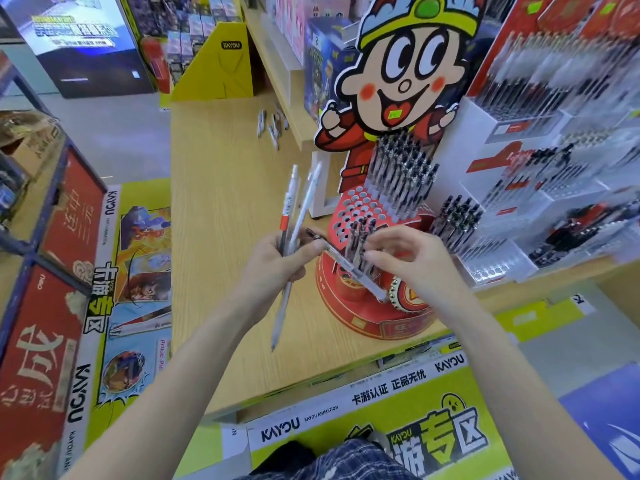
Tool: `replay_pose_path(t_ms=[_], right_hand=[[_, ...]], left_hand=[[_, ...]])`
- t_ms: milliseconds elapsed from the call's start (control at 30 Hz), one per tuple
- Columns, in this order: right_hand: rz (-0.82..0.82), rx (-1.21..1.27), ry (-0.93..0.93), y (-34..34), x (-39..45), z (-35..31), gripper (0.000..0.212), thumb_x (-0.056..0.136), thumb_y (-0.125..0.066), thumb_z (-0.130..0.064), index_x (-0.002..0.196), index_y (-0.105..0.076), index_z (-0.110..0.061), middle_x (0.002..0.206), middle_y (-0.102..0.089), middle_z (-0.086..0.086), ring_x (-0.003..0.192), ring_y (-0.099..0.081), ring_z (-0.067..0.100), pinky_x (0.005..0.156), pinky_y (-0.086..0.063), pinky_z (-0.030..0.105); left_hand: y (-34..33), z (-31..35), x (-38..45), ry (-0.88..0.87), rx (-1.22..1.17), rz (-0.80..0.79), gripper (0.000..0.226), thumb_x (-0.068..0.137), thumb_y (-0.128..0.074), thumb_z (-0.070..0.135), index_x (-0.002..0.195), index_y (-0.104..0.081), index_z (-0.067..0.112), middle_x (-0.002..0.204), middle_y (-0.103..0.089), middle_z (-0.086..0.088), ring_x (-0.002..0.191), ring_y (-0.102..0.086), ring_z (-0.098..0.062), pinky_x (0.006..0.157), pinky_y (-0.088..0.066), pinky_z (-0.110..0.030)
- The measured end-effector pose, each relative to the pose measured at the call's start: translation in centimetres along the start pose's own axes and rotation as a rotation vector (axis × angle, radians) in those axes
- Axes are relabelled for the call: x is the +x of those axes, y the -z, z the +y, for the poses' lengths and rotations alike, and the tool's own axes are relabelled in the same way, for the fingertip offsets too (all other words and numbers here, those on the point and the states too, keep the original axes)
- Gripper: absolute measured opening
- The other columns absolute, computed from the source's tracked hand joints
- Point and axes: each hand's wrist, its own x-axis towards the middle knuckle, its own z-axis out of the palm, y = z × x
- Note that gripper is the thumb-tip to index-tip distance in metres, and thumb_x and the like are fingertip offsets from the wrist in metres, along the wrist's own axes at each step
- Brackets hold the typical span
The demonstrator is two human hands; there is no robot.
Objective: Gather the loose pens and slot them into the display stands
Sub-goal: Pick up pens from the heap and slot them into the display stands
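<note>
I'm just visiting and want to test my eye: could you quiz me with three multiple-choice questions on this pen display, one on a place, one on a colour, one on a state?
1. Where do the loose pens lie?
A. far end of the wooden counter
B. floor
C. cardboard box

2. What colour is the round display stand?
A. blue
B. red
C. green

3. What is the left hand doing?
A. resting flat
B. pointing
C. gripping several pens

Answers: 1 A, they sit by the shelf edge. 2 B, its base and holed top are red. 3 C, fingers curl round them.
</note>
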Motion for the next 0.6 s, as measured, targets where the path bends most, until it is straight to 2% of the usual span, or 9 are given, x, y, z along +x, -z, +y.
replay_pose_path(t_ms=[67, 133, 200, 267, 367, 433, 500, 600], right_hand=[[-0.096, -0.147, 0.117, -1.4, 0.6, -1.2, 0.024, 0.077, -0.075, -0.017, 0.099, -0.065, -0.016, 0.084, -0.067, -0.007, 0.066, -0.058, 0.006, 0.064, -0.049, 0.017], [-0.134, -0.306, 0.183, -2.5, 1.3, -1.7, 0.027, 0.08, -0.072, -0.013, 0.103, -0.06, -0.014, 0.074, -0.062, -0.007, 0.058, -0.053, 0.003, 0.062, -0.045, 0.02], [-0.108, -0.439, 0.24, -2.1, 1.9, -1.9, 0.035, 0.084, -0.066, -0.01, 0.115, -0.052, -0.016, 0.074, -0.063, -0.001, 0.061, -0.058, 0.009, 0.065, -0.048, 0.025], [-0.038, -0.442, 0.254, -0.7, 2.1, -2.1, 0.04, 0.087, -0.063, -0.009, 0.12, -0.045, -0.022, 0.075, -0.065, 0.002, 0.062, -0.065, 0.011, 0.063, -0.053, 0.022], [0.005, -0.275, 0.238, 0.6, 2.6, -2.2, 0.017, 0.092, -0.056, -0.007, 0.104, -0.05, -0.017, 0.073, -0.067, 0.002, 0.06, -0.067, 0.006, 0.062, -0.056, 0.02], [-0.03, -0.306, 0.252, 0.3, 3.1, -1.9, 0.007, 0.094, -0.053, -0.009, 0.098, -0.053, -0.015, 0.073, -0.067, 0.001, 0.061, -0.066, 0.003, 0.064, -0.055, 0.018], [-0.082, -0.401, 0.262, -0.2, 3.7, -1.2, 0.006, 0.094, -0.052, -0.01, 0.098, -0.057, -0.013, 0.076, -0.067, 0.003, 0.063, -0.065, 0.002, 0.07, -0.053, 0.022], [-0.144, -0.548, 0.317, -0.9, 4.8, -0.2, 0.013, 0.092, -0.056, -0.009, 0.102, -0.064, -0.006, 0.089, -0.062, 0.001, 0.081, -0.061, 0.014, 0.082, -0.048, 0.03]], left_hand=[[-0.6, 0.1, 0.2, 0.014, 0.052, -0.016, 0.038, 0.074, -0.068, 0.026, 0.088, -0.057, -0.008, 0.072, -0.036, -0.012, 0.05, -0.027, -0.01, 0.045, -0.028, -0.015], [-1.0, 0.1, 0.5, 0.013, 0.05, -0.011, 0.017, 0.081, -0.067, 0.017, 0.079, -0.056, 0.004, 0.065, -0.041, -0.008, 0.047, -0.029, -0.007, 0.044, -0.028, -0.014], [-0.7, -0.1, 0.8, 0.014, 0.064, 0.002, 0.006, 0.084, -0.066, 0.014, 0.083, -0.061, 0.011, 0.069, -0.054, -0.006, 0.048, -0.034, -0.006, 0.045, -0.031, -0.014], [0.0, -1.0, 1.1, 0.041, 0.118, 0.056, 0.008, 0.085, -0.066, 0.014, 0.092, -0.064, 0.012, 0.075, -0.06, -0.004, 0.048, -0.041, -0.001, 0.047, -0.034, -0.013], [0.6, -3.0, 1.3, 0.098, 0.179, 0.159, 0.006, 0.086, -0.066, 0.014, 0.092, -0.064, 0.014, 0.073, -0.059, 0.001, 0.048, -0.044, 0.003, 0.047, -0.037, -0.011], [0.3, -4.1, 1.5, 0.131, 0.183, 0.179, 0.003, 0.087, -0.066, 0.014, 0.087, -0.064, 0.016, 0.069, -0.056, 0.001, 0.051, -0.043, -0.002, 0.046, -0.036, -0.012], [-0.2, -4.8, 1.7, 0.154, 0.194, 0.178, 0.006, 0.088, -0.064, 0.013, 0.084, -0.063, 0.017, 0.064, -0.052, 0.001, 0.054, -0.04, -0.009, 0.045, -0.034, -0.013], [-1.0, -5.2, 2.3, 0.159, 0.193, 0.147, 0.004, 0.089, -0.063, 0.013, 0.086, -0.064, 0.016, 0.063, -0.048, 0.003, 0.054, -0.036, -0.011, 0.045, -0.033, -0.013]])
